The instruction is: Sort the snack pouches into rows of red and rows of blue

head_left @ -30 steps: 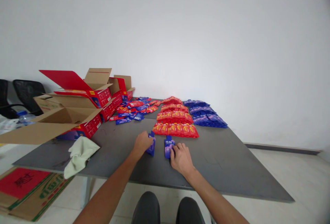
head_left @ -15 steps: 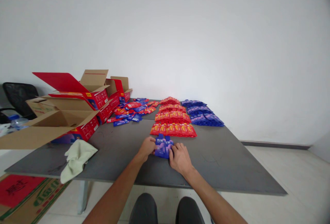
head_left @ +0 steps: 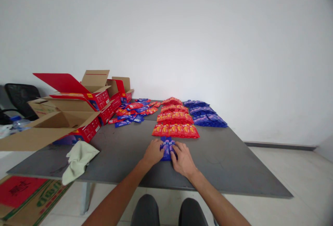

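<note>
Two or so blue pouches [head_left: 167, 151] lie overlapping on the grey table, just in front of the nearest row of red pouches [head_left: 175, 130]. My left hand [head_left: 154, 152] grips their left side, thumb near the front and fingers curled over the top. From the right, my right hand [head_left: 182, 157] holds the opposite edge, its thumb bent against the blue packaging. Parts of the pouches are covered by both hands. Farther right, blue pouches [head_left: 209, 119] lie in overlapping rows.
A loose heap of red and blue pouches [head_left: 134, 110] lies left of the rows. Open red cartons [head_left: 90, 132] stand along the table's left side. A pale green cloth [head_left: 79, 160] hangs over the front left edge. Below is a cardboard box [head_left: 31, 198] on the floor.
My left hand has moved right and now covers more of the blue pouches' left side. My right hand stays at their right edge.
</note>
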Available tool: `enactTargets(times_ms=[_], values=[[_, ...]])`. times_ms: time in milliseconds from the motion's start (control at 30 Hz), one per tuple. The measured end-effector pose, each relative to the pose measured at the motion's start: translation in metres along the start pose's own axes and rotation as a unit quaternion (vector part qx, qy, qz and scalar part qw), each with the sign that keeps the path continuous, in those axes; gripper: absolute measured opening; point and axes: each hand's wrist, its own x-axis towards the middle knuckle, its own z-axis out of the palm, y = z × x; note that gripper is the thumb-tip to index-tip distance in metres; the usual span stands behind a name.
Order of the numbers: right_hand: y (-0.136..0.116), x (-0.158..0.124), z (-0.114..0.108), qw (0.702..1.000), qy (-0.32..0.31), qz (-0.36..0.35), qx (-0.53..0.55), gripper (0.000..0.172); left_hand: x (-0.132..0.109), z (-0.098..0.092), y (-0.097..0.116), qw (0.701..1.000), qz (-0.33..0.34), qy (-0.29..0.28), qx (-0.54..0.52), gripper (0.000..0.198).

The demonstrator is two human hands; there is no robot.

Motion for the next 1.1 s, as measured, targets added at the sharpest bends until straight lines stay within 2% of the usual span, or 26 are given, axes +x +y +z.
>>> enactTargets(times_ms=[67, 133, 233, 467, 1100], values=[[0.002, 0.000, 0.002, 0.999, -0.015, -0.027, 0.015, 0.040, -0.004, 0.001, 0.000, 0.997, 0.072, -0.026, -0.009, 0.041], [0.004, -0.001, 0.005, 0.998, -0.043, -0.045, 0.022, 0.049, -0.008, 0.004, -0.002, 0.992, 0.106, -0.063, 0.002, 0.050], [0.006, -0.001, 0.011, 0.995, -0.084, -0.058, 0.021, 0.059, -0.011, 0.010, -0.007, 0.988, 0.112, -0.105, 0.034, 0.053], [0.005, 0.000, 0.014, 0.992, -0.113, -0.056, 0.004, 0.055, -0.007, 0.011, -0.011, 0.982, 0.128, -0.132, 0.045, 0.054], [0.005, -0.012, -0.002, 0.987, -0.162, -0.014, -0.007, 0.056, -0.012, 0.019, 0.000, 0.977, 0.168, -0.106, 0.073, 0.053]])
